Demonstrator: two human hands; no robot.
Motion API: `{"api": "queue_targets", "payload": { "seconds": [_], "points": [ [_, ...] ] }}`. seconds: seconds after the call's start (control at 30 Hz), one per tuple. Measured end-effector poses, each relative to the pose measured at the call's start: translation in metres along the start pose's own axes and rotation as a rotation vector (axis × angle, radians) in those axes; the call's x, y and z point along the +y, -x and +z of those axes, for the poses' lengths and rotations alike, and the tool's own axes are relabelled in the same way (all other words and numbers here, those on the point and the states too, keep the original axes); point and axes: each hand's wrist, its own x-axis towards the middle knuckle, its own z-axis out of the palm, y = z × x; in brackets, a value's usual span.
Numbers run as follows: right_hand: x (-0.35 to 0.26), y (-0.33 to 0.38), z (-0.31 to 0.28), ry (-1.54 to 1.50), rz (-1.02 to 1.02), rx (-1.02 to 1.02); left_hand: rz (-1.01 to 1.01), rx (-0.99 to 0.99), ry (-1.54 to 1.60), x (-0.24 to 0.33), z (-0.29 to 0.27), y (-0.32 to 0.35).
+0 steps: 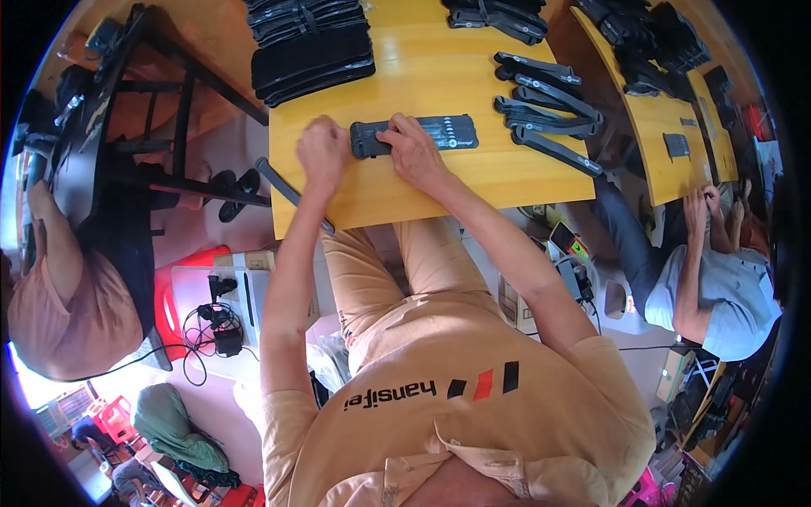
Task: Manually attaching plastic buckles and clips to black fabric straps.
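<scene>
Right hand [411, 150] grip pressed onto black pouch [431, 133] on yellow surface [439, 76]; left hand [322, 152] fisted just left, holding nothing seen; black straps [549, 110] right.

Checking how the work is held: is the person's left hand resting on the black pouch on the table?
No: the left hand sits fisted on the bare yellow table beside the black pouch, which only the right hand presses.

Left hand [322, 152] fisted, right hand [411, 149] flat.
</scene>
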Motion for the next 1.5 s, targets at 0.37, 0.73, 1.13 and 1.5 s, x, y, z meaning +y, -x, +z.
{"api": "queue_targets", "payload": {
  "seconds": [0.37, 0.73, 1.13, 1.5],
  "points": [
    [0.013, 0.002, -0.009, -0.069, 0.006, 0.038, -0.242, -0.251, 0.758, 0.043, -0.080, 0.038],
    [-0.008, 0.003, -0.100, -0.385, 0.326, -0.075, -0.042, -0.672, 0.829, 0.127, 0.038, 0.179],
    [-0.036, 0.031, -0.085, -0.337, 0.329, -0.233, -0.083, -0.491, 0.773, 0.123, 0.032, 0.189],
    [-0.128, 0.035, 0.021, -0.119, 0.079, -0.197, -0.796, -0.334, 1.137, -0.002, -0.014, 0.243]
  ]
}}
